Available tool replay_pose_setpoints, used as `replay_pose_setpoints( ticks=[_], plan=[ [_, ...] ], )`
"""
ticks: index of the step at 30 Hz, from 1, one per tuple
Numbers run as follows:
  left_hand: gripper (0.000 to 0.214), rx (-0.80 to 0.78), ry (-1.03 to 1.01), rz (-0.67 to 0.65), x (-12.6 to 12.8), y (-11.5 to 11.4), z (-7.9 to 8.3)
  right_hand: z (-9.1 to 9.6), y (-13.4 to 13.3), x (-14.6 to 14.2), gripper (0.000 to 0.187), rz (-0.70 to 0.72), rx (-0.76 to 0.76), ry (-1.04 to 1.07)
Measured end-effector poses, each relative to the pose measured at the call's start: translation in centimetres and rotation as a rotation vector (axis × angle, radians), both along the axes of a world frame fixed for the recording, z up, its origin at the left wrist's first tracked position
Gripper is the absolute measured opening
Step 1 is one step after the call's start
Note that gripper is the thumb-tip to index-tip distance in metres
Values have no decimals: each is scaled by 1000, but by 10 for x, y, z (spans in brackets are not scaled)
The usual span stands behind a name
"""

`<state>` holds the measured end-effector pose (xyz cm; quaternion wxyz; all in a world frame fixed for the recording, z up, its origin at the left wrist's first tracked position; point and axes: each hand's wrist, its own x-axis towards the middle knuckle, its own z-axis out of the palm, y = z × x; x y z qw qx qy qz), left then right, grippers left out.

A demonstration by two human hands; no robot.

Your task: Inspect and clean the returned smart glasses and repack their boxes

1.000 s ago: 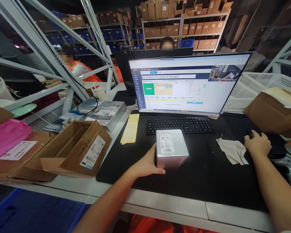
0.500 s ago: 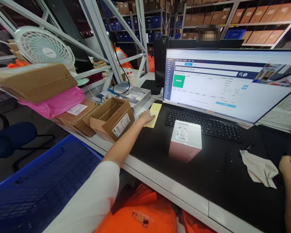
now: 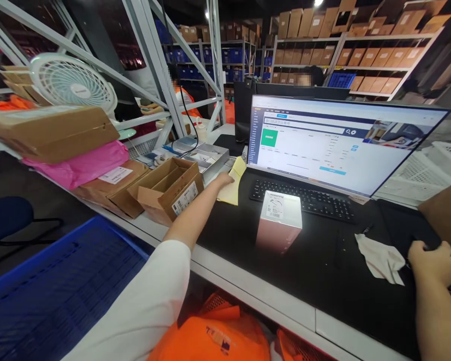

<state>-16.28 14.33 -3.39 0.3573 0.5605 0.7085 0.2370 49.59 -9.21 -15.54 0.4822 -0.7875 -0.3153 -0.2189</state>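
Note:
My left hand [image 3: 224,182] reaches to the far left of the black desk mat and pinches a folded yellow paper [image 3: 233,189]. The paper's far end rises off the mat. At the right edge my right hand [image 3: 436,261] has its fingers curled over a dark object, mostly hidden, whose kind I cannot make out. Between the hands stands a pink box with a white top [image 3: 280,220], bearing a label. Beside my right hand lies a crumpled white cloth or paper [image 3: 381,258].
Behind the pink box are a black keyboard [image 3: 304,198] and a lit monitor [image 3: 308,145]. An opened cardboard box [image 3: 167,188] stands left of my forearm, near a grey tray [image 3: 216,168]. A blue crate [image 3: 60,286] sits below the desk edge. People are working beyond.
The yellow paper has gone from lying flat to being partly lifted in my left hand. My view has shifted, bringing more of my right hand into sight.

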Motion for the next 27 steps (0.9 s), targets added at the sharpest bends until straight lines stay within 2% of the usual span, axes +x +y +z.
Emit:
replay_pose_setpoints(
  ticks=[3,5,6,9,11,13,14,16,18,20,23,27],
  plan=[
    [42,181,-158,-34,-7,-24,11,19,10,-17,72,-107,77,-47],
    [52,289,-263,-70,-10,-41,24,48,19,-54,63,-53,126,-81],
    [54,331,-320,-97,-11,-50,32,66,22,-82,54,26,131,-82],
    [53,434,-536,-211,-7,-77,61,133,20,-200,20,486,60,-149],
    [51,493,-656,-295,2,-96,81,178,11,-290,16,748,67,-264],
    [52,516,-679,-382,11,-114,94,216,7,-368,17,1002,83,-415],
    [55,518,-671,-427,14,-123,99,232,9,-398,16,1102,48,-472],
    [62,533,-632,-510,19,-137,103,253,20,-441,15,1159,-45,-488],
    [69,589,-554,-555,20,-146,103,263,38,-462,14,1131,-177,-473],
    [73,660,-441,-565,18,-150,102,264,54,-469,15,1097,-274,-453],
    [73,712,-332,-593,17,-152,104,260,66,-469,14,1102,-285,-411],
    [74,716,-242,-607,20,-154,107,259,65,-466,11,1150,-258,-299]
  ],
)
